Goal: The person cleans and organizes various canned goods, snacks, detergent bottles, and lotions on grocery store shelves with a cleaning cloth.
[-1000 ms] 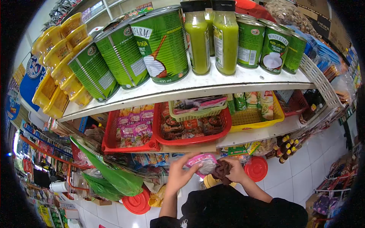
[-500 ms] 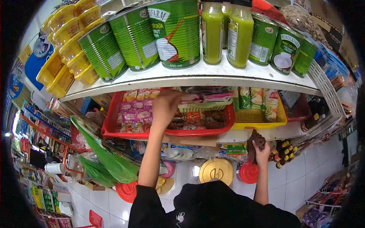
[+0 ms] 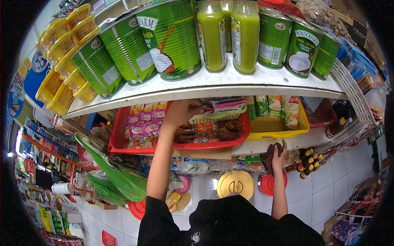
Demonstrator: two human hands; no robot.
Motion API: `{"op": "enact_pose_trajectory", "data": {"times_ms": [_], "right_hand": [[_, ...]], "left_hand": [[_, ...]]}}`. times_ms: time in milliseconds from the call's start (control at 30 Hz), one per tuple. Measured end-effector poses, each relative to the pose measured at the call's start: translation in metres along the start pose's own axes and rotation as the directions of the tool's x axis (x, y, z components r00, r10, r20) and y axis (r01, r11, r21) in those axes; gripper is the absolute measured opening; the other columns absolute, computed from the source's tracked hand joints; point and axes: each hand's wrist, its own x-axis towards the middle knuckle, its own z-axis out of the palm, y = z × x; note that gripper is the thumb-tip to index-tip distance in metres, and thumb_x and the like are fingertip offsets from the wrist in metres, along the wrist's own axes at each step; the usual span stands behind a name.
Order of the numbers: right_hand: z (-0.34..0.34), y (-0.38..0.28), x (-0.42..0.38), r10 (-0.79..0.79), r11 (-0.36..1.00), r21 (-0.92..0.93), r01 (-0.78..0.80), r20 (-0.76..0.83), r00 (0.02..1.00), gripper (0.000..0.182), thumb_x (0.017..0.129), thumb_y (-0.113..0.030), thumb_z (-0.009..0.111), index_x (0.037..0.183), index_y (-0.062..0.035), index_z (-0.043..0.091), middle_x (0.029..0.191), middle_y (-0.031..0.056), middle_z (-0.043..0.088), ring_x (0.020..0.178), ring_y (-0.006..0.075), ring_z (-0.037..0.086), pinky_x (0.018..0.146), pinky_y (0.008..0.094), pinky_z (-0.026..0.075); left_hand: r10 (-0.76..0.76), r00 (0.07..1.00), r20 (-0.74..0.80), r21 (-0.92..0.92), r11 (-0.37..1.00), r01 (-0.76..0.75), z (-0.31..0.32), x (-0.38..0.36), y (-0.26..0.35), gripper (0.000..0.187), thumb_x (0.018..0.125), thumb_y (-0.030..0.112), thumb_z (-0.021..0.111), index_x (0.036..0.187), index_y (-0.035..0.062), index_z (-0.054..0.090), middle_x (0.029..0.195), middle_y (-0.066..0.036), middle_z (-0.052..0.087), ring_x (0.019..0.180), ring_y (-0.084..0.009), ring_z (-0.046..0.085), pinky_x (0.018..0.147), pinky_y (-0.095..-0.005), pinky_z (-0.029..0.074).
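Under the top shelf (image 3: 230,88), packets (image 3: 223,104) in a green basket (image 3: 213,118) are gripped by the left hand (image 3: 180,112). A brown cloth (image 3: 269,156) is clutched by the right hand (image 3: 279,153) against the lower shelf (image 3: 283,144).

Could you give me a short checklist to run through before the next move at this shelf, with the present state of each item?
1. Left hand reaches the small green basket in the red basket: ok.
2. What the left fingers hold: cannot tell, they are hidden under the shelf edge.
3. Right hand grips the brown cloth at the lower shelf's edge: ok.
4. Green cans and bottles above stand upright, clear of both hands: ok.
5. Packets in the red basket stay inside its rim: ok.
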Motion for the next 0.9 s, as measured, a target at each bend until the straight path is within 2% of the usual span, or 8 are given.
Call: {"op": "enact_pose_trajectory", "data": {"times_ms": [67, 200, 333, 433, 600, 667, 833, 900], "right_hand": [[0.0, -0.002, 0.0, 0.002, 0.999, 0.052, -0.004, 0.029, 1.0, 0.049, 0.088, -0.02, 0.045, 0.13, -0.0096, 0.024, 0.129, 0.0138, 0.031, 0.113, 0.0249, 0.037, 0.095, 0.0349, 0.028], [0.001, -0.006, -0.001, 0.02, 0.988, 0.151, -0.027, 0.051, 0.999, 0.046, 0.088, -0.018, 0.044, 0.129, -0.0104, 0.025, 0.127, 0.0126, 0.032, 0.108, 0.0234, 0.042, 0.094, 0.0344, 0.03], [0.0, -0.009, -0.005, -0.065, 0.994, 0.089, 0.064, 0.01, 0.998, 0.047, 0.087, -0.015, 0.044, 0.129, -0.0085, 0.025, 0.13, 0.0141, 0.029, 0.117, 0.0248, 0.033, 0.098, 0.0336, 0.024], [0.001, -0.019, -0.005, -0.033, 0.986, 0.167, 0.03, 0.015, 0.999, 0.047, 0.087, -0.016, 0.044, 0.129, -0.007, 0.025, 0.132, 0.0143, 0.027, 0.123, 0.0258, 0.024, 0.101, 0.0334, 0.018], [0.002, -0.016, -0.005, -0.054, 0.988, 0.142, 0.054, -0.004, 0.999, 0.048, 0.086, -0.008, 0.044, 0.13, -0.0113, 0.025, 0.125, 0.0124, 0.037, 0.108, 0.0219, 0.042, 0.093, 0.0325, 0.03], [0.001, -0.014, -0.003, -0.067, 0.997, 0.025, 0.068, -0.027, 0.997, 0.048, 0.087, -0.014, 0.045, 0.13, -0.0106, 0.025, 0.122, 0.0146, 0.041, 0.109, 0.0248, 0.042, 0.093, 0.0327, 0.03], [-0.02, -0.055, -0.007, 0.113, 0.908, -0.418, -0.033, 0.168, 0.979, 0.052, 0.085, -0.032, 0.048, 0.127, -0.0038, 0.033, 0.112, 0.021, 0.051, 0.105, 0.0284, 0.048, 0.089, 0.0322, 0.035], [-0.022, -0.102, -0.01, 0.289, 0.952, -0.189, -0.241, 0.294, 0.911, 0.057, 0.085, -0.039, 0.047, 0.122, 0.0025, 0.037, 0.113, 0.0177, 0.051, 0.103, 0.0255, 0.049, 0.09, 0.0312, 0.035]], "left_hand": [[-0.057, 0.992, -0.114, -0.265, 0.964, 0.025, -0.001, 0.003, 0.013, 0.026, 0.069, 0.015, 0.064, 0.091, 0.0017, 0.06, 0.088, -0.017, 0.06, 0.083, -0.0334, 0.056, 0.073, -0.0394, 0.044], [0.339, 0.842, -0.419, 0.32, 0.923, -0.212, 0.008, 0.018, 0.014, 0.027, 0.068, 0.014, 0.064, 0.093, 0.0036, 0.06, 0.089, -0.017, 0.059, 0.083, -0.0338, 0.056, 0.074, -0.0397, 0.044], [0.285, 0.899, -0.332, 0.381, 0.913, -0.148, 0.023, 0.032, 0.004, 0.029, 0.069, 0.018, 0.062, 0.094, 0.0046, 0.059, 0.093, -0.017, 0.058, 0.086, -0.036, 0.054, 0.076, -0.0412, 0.043], [0.288, 0.803, -0.522, 0.347, 0.932, -0.108, 0.019, 0.028, 0.017, 0.021, 0.067, 0.01, 0.06, 0.087, 0.0028, 0.061, 0.086, -0.016, 0.06, 0.082, -0.0344, 0.056, 0.073, -0.0411, 0.043], [0.027, 0.53, -0.847, -0.144, 0.95, -0.278, 0.0, -0.011, 0.043, 0.011, 0.077, 0.008, 0.056, 0.084, -0.0004, 0.054, 0.077, -0.011, 0.057, 0.071, -0.021, 0.055, 0.067, -0.0297, 0.042], [-0.249, 0.496, -0.832, -0.468, 0.795, -0.386, -0.002, -0.036, 0.052, 0.01, 0.083, 0.01, 0.052, 0.085, 0.0003, 0.049, 0.073, -0.006, 0.054, 0.067, -0.0122, 0.05, 0.064, -0.0245, 0.04], [-0.578, 0.356, -0.734, -0.675, 0.679, -0.29, 0.0, -0.103, 0.053, 0.012, 0.087, 0.013, 0.049, 0.083, 0.0028, 0.045, 0.073, -0.002, 0.05, 0.068, -0.0061, 0.045, 0.062, -0.0194, 0.037], [-0.669, 0.341, -0.661, -0.751, 0.586, -0.306, -0.002, -0.124, 0.054, 0.013, 0.086, 0.014, 0.05, 0.079, 0.0043, 0.045, 0.071, -0.001, 0.051, 0.062, -0.0059, 0.044, 0.058, -0.0194, 0.037]]}}
